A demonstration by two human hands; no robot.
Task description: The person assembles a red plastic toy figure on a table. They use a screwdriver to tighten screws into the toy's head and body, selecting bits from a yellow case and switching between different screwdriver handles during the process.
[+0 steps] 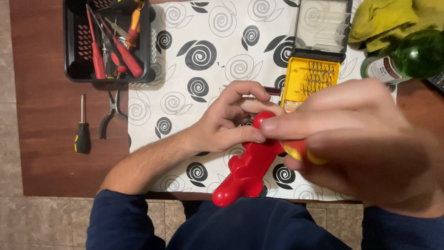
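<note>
Both sets of fingers clamp on a red plastic toy (247, 171) over the table's near edge, the right hand (356, 139) blurred, hiding a yellow-red part, the left hand (226, 122) curled around its top.

Dark brown wooden table (46, 115), white cloth with black swirl roses (203, 55), beige tiled floor (46, 222)

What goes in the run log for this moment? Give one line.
left hand: grips red plastic toy | right hand: holds red-and-yellow tool against it | nearby: open yellow bit case, black tool basket
</note>
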